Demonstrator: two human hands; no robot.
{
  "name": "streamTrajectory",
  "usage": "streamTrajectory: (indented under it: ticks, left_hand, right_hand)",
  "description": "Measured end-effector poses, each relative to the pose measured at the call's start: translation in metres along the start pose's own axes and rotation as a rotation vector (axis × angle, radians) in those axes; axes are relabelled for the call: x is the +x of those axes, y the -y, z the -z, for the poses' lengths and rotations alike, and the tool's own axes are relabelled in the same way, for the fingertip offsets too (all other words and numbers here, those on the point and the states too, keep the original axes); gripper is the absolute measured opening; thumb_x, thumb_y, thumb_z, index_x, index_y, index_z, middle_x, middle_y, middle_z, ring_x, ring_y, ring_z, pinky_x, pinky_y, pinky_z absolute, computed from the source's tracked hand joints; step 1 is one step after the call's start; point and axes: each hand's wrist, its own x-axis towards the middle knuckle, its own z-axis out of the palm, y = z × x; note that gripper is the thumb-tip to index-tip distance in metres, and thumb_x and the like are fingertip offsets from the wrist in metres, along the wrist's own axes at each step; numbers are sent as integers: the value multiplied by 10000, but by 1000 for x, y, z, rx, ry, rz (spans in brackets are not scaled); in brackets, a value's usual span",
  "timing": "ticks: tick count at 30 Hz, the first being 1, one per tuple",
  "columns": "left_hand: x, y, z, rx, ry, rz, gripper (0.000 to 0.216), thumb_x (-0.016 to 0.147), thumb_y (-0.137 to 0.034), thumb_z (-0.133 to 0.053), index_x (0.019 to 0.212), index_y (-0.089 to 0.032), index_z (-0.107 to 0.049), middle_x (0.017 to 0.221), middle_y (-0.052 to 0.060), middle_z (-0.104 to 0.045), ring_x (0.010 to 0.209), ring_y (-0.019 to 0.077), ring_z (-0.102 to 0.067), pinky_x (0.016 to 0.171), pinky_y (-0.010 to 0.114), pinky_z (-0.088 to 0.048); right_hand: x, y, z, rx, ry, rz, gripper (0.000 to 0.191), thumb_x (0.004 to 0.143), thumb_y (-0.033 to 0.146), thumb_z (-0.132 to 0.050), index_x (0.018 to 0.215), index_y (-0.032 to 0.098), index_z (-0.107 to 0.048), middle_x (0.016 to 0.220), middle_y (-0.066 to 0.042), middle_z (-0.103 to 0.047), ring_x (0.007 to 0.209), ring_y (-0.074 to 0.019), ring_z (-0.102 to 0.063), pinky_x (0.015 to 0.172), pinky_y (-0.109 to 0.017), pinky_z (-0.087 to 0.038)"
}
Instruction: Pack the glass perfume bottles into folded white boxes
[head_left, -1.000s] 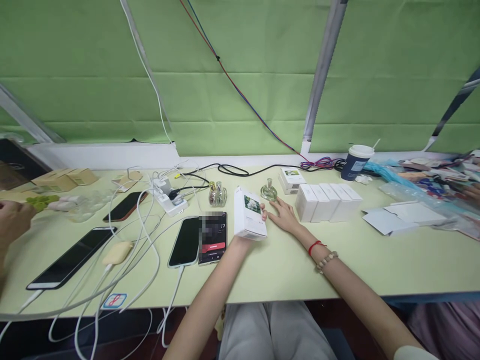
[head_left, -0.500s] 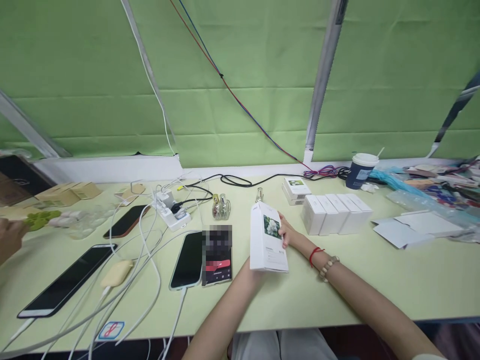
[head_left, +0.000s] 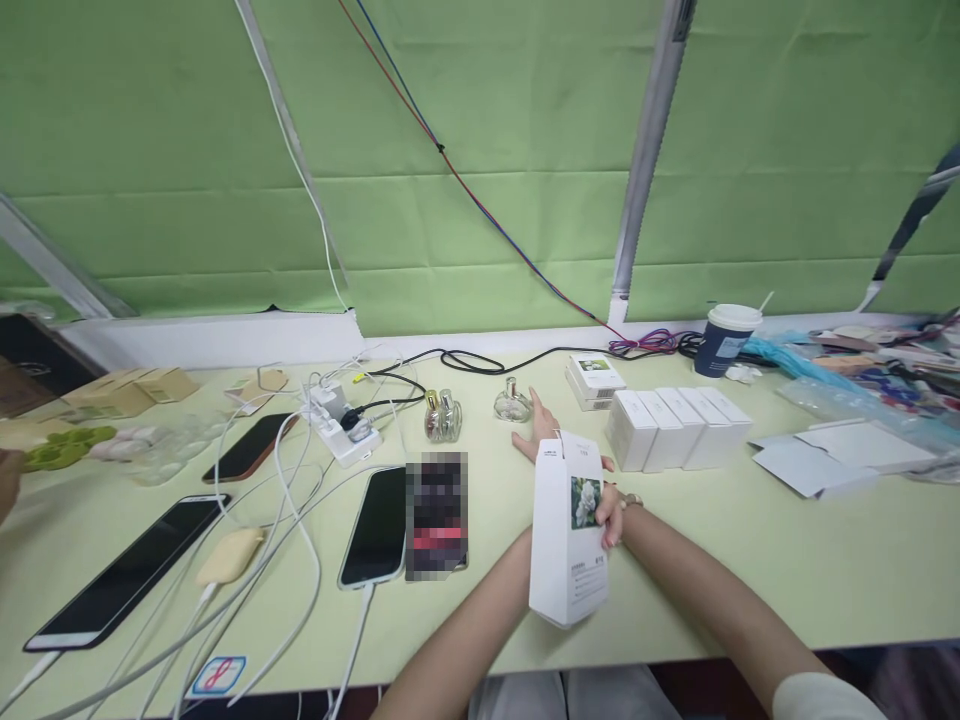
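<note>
My left hand (head_left: pixel 609 516) is closed round a tall white box with a flower picture (head_left: pixel 566 535), holding it upright above the table's near edge. My right hand (head_left: pixel 537 430) lies beyond the box, fingers stretched flat on the green table (head_left: pixel 750 560), its fingertips just short of a round glass perfume bottle (head_left: pixel 514 403). The box hides my right wrist. Two small gold-capped bottles (head_left: pixel 442 414) stand to the left of the round one.
A row of white boxes (head_left: pixel 679 428) and two stacked flower-print boxes (head_left: pixel 592 378) stand to the right, with a paper cup (head_left: pixel 724 340) behind. Left lie several phones (head_left: pixel 373 510), a power strip (head_left: pixel 337 422), cables and another person's hand (head_left: pixel 6 480). Flat cardboard (head_left: pixel 825 450) lies right.
My left hand has carried the white box down, rightward and nearer to me. My right hand has stretched out flat toward the round bottle, which now shows again.
</note>
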Motion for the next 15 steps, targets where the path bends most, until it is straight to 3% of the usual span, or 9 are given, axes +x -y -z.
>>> streamTrajectory:
  ticks: [3, 6, 9, 11, 15]
  left_hand:
    - [-3, 4, 9, 37, 58, -29, 898, 447, -787, -551, 1157, -238, -525, 430, -49, -364, 398, 150, -470, 447, 286, -347]
    - [-12, 7, 16, 52, 3, -38, 879, 489, -782, -546, 1176, -234, -509, 490, -30, -420, 427, 145, -487, 486, 297, -390]
    - [-18, 7, 18, 34, -21, -9, 854, 559, -773, -518, 1214, -226, -482, 552, -7, -458, 478, 159, -517, 528, 312, -423]
    - [-17, 7, 17, 16, -33, 8, 805, 591, -755, -513, 1203, -232, -495, 543, -11, -454, 471, 164, -518, 530, 315, -429]
    - [-10, 13, 16, -25, -116, 2, 692, 615, -721, -525, 1114, -244, -559, 501, -21, -439, 413, 156, -497, 491, 298, -416]
  right_hand:
    - [-5, -9, -7, 24, -70, -12, 348, 396, 664, -571, 601, 383, -586, 439, -13, -373, 658, -361, -564, 848, -679, -326]
    - [-9, -7, -7, 28, -116, -75, 266, 433, 599, -589, 546, 360, -554, 437, 0, -334, 566, -306, -525, 901, -682, -285]
    - [0, 12, 2, -10, -92, -356, 204, 444, 504, -612, 593, 367, -596, 515, -26, -374, 689, -355, -545, 893, -714, -249]
    - [5, 29, 10, 52, -89, -397, 206, 445, 457, -620, 640, 389, -625, 545, -40, -380, 785, -391, -540, 863, -722, -255]
    - [-6, 60, 25, 217, -489, -266, 205, 496, 464, -589, 678, 380, -633, 528, -55, -351, 958, -432, -491, 906, -726, -224]
